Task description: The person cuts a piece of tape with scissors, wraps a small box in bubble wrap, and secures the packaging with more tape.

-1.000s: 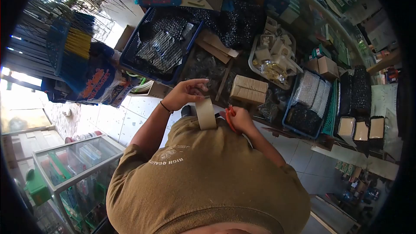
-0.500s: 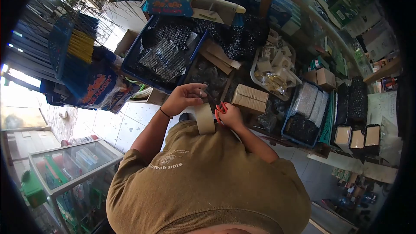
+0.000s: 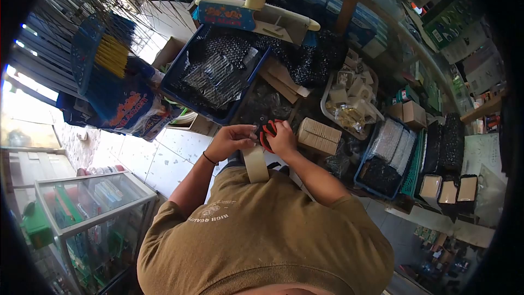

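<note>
My left hand [image 3: 233,142] is closed at the upper end of a pale tape roll [image 3: 255,165], which hangs down against the brown shirt. Just right of it, my right hand [image 3: 282,141] is wrapped round the handles of red-handled scissors [image 3: 266,135]. The scissors are close to my left fingertips; their blades are hard to make out against the dark surface. Right of my right hand stands a block of small tan boxes [image 3: 319,136].
A blue tray [image 3: 159,88] with black bubble wrap lies at the upper left. A white basket [image 3: 326,110] of small parts and a blue tray [image 3: 357,175] of wrapped packs are to the right. A glass case [image 3: 98,202] stands at lower left.
My right hand has turned and moved up beside my left hand, bringing the red scissors handles nearer its fingertips. The whole view has shifted slightly.
</note>
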Available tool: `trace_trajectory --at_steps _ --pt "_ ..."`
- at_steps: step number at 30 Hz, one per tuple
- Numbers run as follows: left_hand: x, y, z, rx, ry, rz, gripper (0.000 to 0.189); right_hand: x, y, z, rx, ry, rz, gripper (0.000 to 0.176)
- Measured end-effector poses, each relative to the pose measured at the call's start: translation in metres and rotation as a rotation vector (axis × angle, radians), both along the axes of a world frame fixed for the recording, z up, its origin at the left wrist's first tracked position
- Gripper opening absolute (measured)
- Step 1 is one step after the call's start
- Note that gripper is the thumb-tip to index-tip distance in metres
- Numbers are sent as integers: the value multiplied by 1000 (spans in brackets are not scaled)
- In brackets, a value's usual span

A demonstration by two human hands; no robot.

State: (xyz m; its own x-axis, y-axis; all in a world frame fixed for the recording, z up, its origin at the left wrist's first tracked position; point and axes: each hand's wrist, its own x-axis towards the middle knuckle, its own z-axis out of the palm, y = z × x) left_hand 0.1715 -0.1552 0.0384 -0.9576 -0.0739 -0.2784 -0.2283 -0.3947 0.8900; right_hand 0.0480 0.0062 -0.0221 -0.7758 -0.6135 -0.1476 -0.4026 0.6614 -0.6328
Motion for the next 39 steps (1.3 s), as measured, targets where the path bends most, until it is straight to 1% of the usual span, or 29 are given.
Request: trace_trajectory --at_steps 3,5,7,9,11,13,15,16,18,19,21,22,24,28,30,32,34,35,36,37,39 --pt "4 4 -4 24 -2 6 41 -7 -8 -7 44 38 10 35" --pt "6 4 -4 -25 8 26 41 -12 -12 -11 55 121 34 34" --pt "9 5 -1 -33 12 41 41 -12 -15 -14 63 118 41 33" --pt "10 5 2 -44 20 59 41 -14 -17 -21 63 224 53 32" --pt "13 6 2 -42 63 72 41 -16 -17 -24 60 233 76 31" --pt "16 9 1 -78 89 95 40 -10 -16 -12 55 238 96 30" --pt "14 8 7 -53 69 135 40 -5 -15 8 -105 261 20 30" --pt "14 6 12 -77 48 131 38 -3 -11 18 -107 258 24 30" --pt "14 4 8 -82 58 156 38 1 0 35 -189 -166 4 36" --pt "13 3 6 -84 69 172 38 7 4 40 -192 -164 6 36" --pt "10 0 4 -73 68 183 39 19 13 50 -445 -860 85 38" --pt "9 0 4 -58 65 195 40 24 16 58 -446 -853 83 38" --pt "5 1 8 -51 83 186 41 30 15 75 -411 -784 263 35" --pt "0 0 13 -55 123 220 45 28 9 88 -381 -806 242 30" --pt "0 1 15 -87 130 218 48 25 10 86 -440 -904 211 28" --pt "-2 3 18 -114 137 215 50 23 13 93 -440 -890 213 27" --pt "-4 5 22 -79 141 207 54 23 15 94 -437 -877 220 25" --pt "-5 5 23 -81 148 210 54 23 15 93 -470 -925 212 25" --pt "-7 5 24 -136 170 211 54 22 16 92 -503 -973 204 24" --pt "-6 7 24 -190 187 210 53 20 16 90 -502 -973 204 24" --pt "-9 14 21 -206 224 237 53 18 18 87 -504 -883 230 23"
